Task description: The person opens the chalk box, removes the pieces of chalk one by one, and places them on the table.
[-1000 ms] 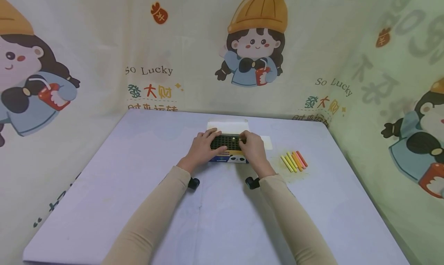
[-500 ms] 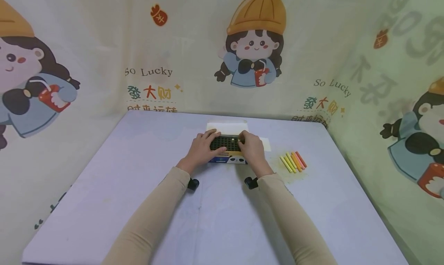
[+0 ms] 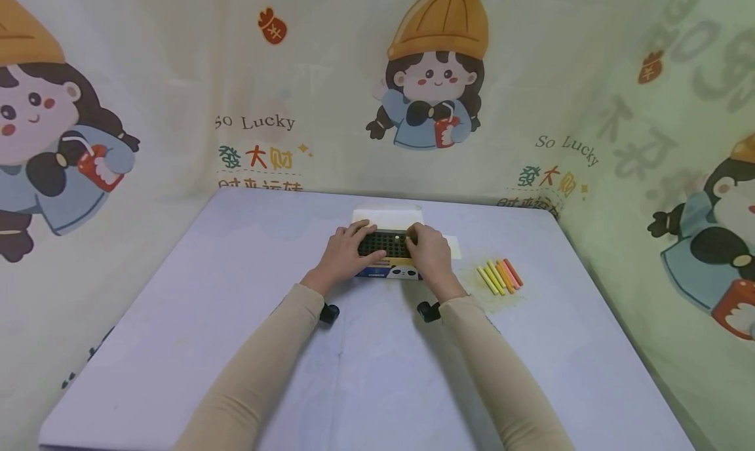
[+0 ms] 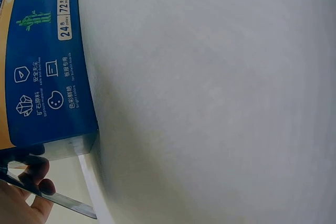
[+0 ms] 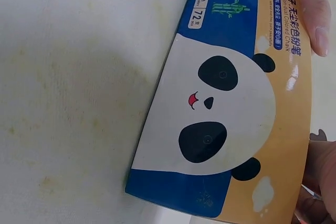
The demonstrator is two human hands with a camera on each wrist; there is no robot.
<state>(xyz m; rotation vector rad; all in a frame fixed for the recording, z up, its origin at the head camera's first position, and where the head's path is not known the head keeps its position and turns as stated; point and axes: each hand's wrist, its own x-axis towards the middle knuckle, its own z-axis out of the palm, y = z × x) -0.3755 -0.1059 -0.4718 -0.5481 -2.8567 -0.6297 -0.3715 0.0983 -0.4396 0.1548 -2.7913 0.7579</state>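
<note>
In the head view a chalk box [image 3: 389,269] with a panda print lies on the table with its lid folded back. Inside it is a dark rack of holes [image 3: 380,242], with a pale chalk end [image 3: 397,238] showing near the right. My left hand [image 3: 346,249] grips the box's left end, thumb along the front edge and fingers toward the back. Over the rack's right end, my right hand [image 3: 430,249] has its thumb and fingertips together, pinching a small chalk stick that they mostly hide. The right wrist view shows the box's panda front [image 5: 226,114] up close.
Several yellow, orange, pink and red chalk sticks [image 3: 499,276] lie side by side right of the box, with chalk dust around them. The white lid flap [image 3: 386,215] stands behind the rack and a side flap [image 3: 453,246] sticks out right. A printed curtain [image 3: 330,110] surrounds the table.
Both hands keep their places at the box, and the loose chalk sticks have not moved. Only the head view shifts slightly.
</note>
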